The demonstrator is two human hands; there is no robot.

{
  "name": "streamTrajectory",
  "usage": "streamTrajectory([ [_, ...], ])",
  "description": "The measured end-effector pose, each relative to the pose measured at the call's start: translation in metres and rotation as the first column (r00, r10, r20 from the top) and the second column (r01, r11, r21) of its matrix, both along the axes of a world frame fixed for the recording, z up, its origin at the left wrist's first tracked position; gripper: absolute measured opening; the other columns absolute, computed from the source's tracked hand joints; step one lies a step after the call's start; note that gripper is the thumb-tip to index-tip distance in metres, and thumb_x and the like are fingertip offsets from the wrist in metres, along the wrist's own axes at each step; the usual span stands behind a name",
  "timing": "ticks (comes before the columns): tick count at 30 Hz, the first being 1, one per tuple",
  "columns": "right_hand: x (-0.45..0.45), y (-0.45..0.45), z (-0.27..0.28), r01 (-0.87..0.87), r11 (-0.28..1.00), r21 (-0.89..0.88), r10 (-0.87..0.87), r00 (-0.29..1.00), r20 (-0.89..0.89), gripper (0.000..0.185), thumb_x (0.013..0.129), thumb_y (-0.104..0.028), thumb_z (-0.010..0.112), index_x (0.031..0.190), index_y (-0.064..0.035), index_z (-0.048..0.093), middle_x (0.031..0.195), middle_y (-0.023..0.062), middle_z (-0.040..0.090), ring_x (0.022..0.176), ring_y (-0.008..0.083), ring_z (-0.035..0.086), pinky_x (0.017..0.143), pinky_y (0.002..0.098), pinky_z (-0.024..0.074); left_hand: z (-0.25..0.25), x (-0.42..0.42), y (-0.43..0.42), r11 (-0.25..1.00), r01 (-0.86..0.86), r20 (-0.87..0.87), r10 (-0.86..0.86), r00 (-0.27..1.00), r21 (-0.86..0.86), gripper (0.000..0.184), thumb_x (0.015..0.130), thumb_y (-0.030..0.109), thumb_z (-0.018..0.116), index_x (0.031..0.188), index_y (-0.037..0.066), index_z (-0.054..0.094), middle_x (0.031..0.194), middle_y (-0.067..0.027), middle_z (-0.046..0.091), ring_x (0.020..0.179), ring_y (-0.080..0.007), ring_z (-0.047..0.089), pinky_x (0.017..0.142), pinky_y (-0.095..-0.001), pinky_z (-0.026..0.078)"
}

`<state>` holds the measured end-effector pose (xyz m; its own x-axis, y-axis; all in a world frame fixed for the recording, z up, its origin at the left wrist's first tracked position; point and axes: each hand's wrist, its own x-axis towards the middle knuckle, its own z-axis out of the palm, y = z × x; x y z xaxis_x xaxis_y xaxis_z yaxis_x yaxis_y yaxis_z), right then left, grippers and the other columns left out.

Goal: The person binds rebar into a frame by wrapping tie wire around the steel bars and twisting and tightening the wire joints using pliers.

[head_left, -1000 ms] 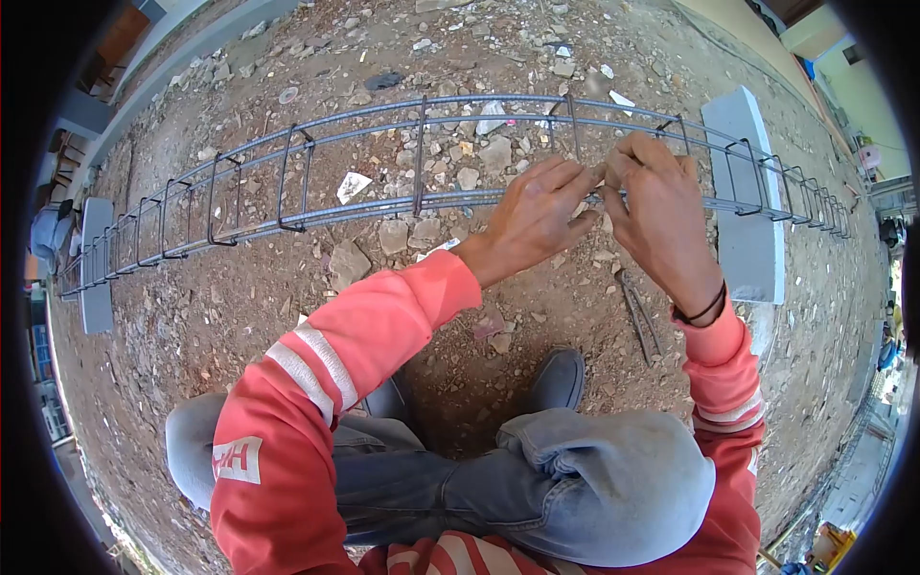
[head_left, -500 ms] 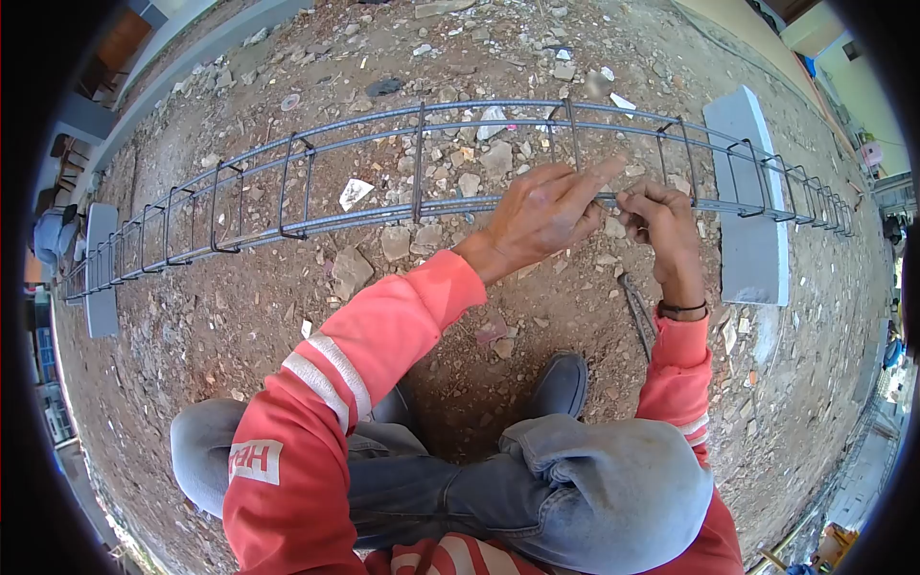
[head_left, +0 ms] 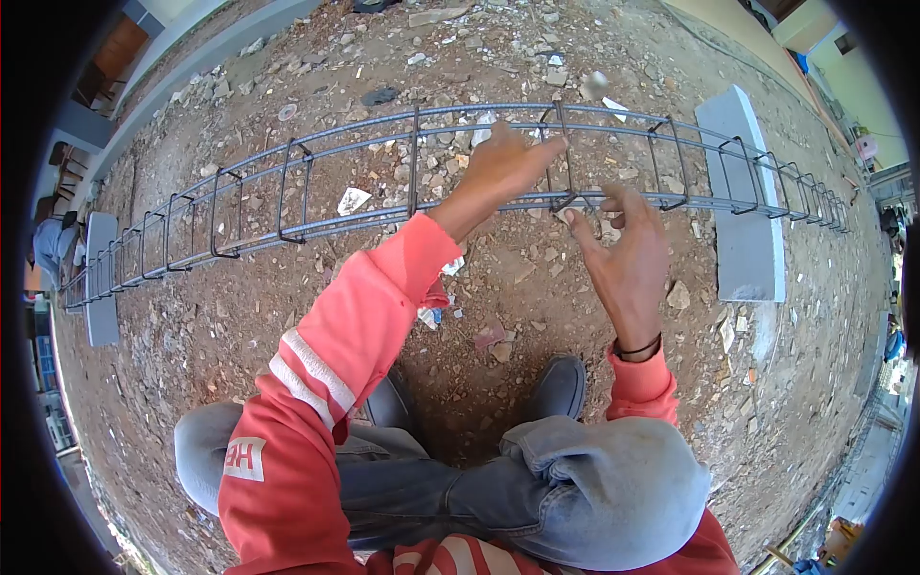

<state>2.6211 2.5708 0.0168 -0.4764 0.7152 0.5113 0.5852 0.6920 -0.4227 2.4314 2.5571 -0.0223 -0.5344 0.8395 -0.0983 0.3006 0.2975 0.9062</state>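
A long cage of steel reinforcing bars (head_left: 359,143) with square stirrups spans the view in front of me. My left hand (head_left: 505,171) reaches over the lower bars, its fingertips closed at the upright side of a stirrup (head_left: 572,174); part of its fingers is hidden. Close to the lower bars, right of that stirrup's bottom corner, my right hand (head_left: 628,254) is open, with thumb and fingers apart. Nothing shows between its fingers.
Grey blocks stand under the cage, one at right (head_left: 750,249) and one at far left (head_left: 102,321). Stones and rubble (head_left: 494,335) cover the ground. My shoes (head_left: 556,388) are on the dirt below the cage. A low concrete edge (head_left: 206,62) runs along the upper left.
My left hand has moved up and left to the stirrup. My right hand has come lower and left, and its pinched fingers have opened. The long tool on the ground no longer shows.
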Motion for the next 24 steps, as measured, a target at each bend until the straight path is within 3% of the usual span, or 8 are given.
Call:
streamTrajectory([
  [3,-0.018,0.003,0.02,0.068,0.974,-0.217,-0.035,0.988,0.152,0.036,0.08,-0.034,0.076,0.095,-0.0028,0.068,0.084,0.0128,0.07,0.076,0.0314,0.069,0.067,0.0404,0.0528,0.006,-0.002,0.027,0.932,0.171,0.212,-0.106,0.971,-0.32,0.067,0.072,0.05,0.07,0.095,-0.013,0.065,0.08,-0.0231,0.068,0.07,-0.0227,0.064,0.061,-0.0382,0.05],
  [5,-0.024,0.005,0.031,0.098,0.891,-0.444,0.003,0.975,0.223,0.037,0.079,-0.038,0.076,0.089,-0.0038,0.069,0.085,0.0122,0.07,0.077,0.0316,0.069,0.066,0.0408,0.0523,-0.009,0.003,0.043,0.938,0.231,0.215,-0.178,0.96,-0.257,0.063,0.07,0.047,0.071,0.089,-0.013,0.066,0.079,-0.023,0.068,0.07,-0.0241,0.066,0.061,-0.0397,0.05],
  [9,-0.022,0.014,0.004,0.055,0.991,-0.124,-0.037,0.989,0.143,0.033,0.08,-0.037,0.075,0.085,-0.0043,0.071,0.081,0.0131,0.071,0.073,0.0319,0.069,0.064,0.0408,0.0519,-0.02,0.008,0.048,0.955,0.234,0.167,-0.205,0.964,-0.182,0.035,0.07,0.028,0.068,0.072,-0.007,0.065,0.069,-0.0141,0.062,0.059,-0.0199,0.056,0.05,-0.0386,0.04],
  [18,-0.015,0.02,-0.021,0.078,0.858,-0.507,-0.049,0.996,0.07,0.035,0.087,-0.033,0.068,0.074,-0.0012,0.074,0.069,0.0123,0.07,0.059,0.0241,0.064,0.056,0.0375,0.0468,-0.019,0.006,0.043,0.955,0.213,0.303,-0.144,0.942,-0.207,0.023,0.072,0.018,0.068,0.071,-0.005,0.065,0.061,-0.009,0.059,0.049,-0.0139,0.048,0.041,-0.0353,0.031],
  [20,-0.007,0.024,-0.034,-0.133,0.633,-0.762,-0.089,0.966,-0.242,0.034,0.092,-0.033,0.065,0.083,-0.0015,0.075,0.075,0.0071,0.072,0.061,0.0144,0.062,0.056,0.0306,0.0458,-0.021,0.006,0.041,0.957,0.205,0.327,-0.13,0.936,-0.207,0.024,0.073,0.018,0.068,0.072,-0.006,0.065,0.063,-0.0095,0.059,0.05,-0.0144,0.05,0.041,-0.0357,0.032],
  [21,-0.005,0.023,-0.035,-0.132,0.631,-0.765,-0.09,0.966,-0.241,0.034,0.092,-0.033,0.065,0.083,-0.0015,0.075,0.075,0.0071,0.072,0.061,0.0144,0.062,0.056,0.0306,0.0458,-0.024,0.005,0.042,0.96,0.201,0.306,-0.135,0.942,-0.195,0.026,0.075,0.019,0.068,0.075,-0.006,0.065,0.065,-0.01,0.06,0.051,-0.0154,0.051,0.042,-0.0358,0.035],
  [23,0.0,0.022,-0.035,-0.291,0.162,-0.943,-0.37,0.868,-0.331,0.034,0.095,-0.033,0.061,0.101,-0.0021,0.073,0.086,0.0026,0.073,0.068,0.0098,0.062,0.059,0.0243,0.0453,-0.029,0.005,0.046,0.962,0.204,0.285,-0.147,0.947,-0.183,0.028,0.076,0.02,0.069,0.078,-0.007,0.065,0.067,-0.0104,0.061,0.052,-0.0164,0.053,0.043,-0.0358,0.037],
  [24,0.004,0.02,-0.038,-0.289,0.16,-0.944,-0.374,0.867,-0.329,0.034,0.095,-0.033,0.061,0.101,-0.0021,0.073,0.086,0.0026,0.073,0.068,0.0098,0.062,0.059,0.0243,0.0453,-0.032,0.005,0.046,0.962,0.213,0.307,-0.154,0.939,-0.17,0.03,0.078,0.022,0.069,0.081,-0.008,0.065,0.07,-0.0115,0.062,0.055,-0.0172,0.055,0.045,-0.0355,0.039],
])
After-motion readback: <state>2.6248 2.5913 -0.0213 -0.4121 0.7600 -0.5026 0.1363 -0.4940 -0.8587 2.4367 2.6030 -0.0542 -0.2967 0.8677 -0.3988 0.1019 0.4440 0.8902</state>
